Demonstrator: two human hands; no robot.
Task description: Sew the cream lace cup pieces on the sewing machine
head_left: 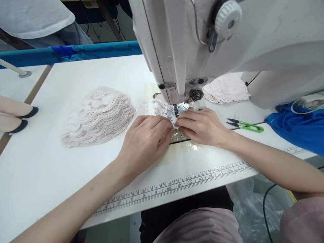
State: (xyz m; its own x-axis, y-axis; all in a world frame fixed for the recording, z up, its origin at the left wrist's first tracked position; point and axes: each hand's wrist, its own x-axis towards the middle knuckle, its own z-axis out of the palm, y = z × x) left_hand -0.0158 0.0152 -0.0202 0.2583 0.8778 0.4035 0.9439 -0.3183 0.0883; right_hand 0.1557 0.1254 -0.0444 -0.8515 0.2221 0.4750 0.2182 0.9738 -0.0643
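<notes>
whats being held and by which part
A lace piece, pinched at its near edge by the fingers of the left hand and right hand, at the needle.

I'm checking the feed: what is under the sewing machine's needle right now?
A white lace piece lies under the needle, pinched by the left hand and the right hand. The hands cover its near edge and most of the plate beneath.

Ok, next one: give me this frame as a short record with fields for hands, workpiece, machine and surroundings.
Left hand: pinches the lace piece by the needle
Right hand: pinches the same piece, fingertips meeting the left's
Machine: white sewing machine, head over the piece
Left of hands: stack of lace pieces on the table
Right of hands: green snips, blue cloth
Behind machine: second lace stack
</notes>
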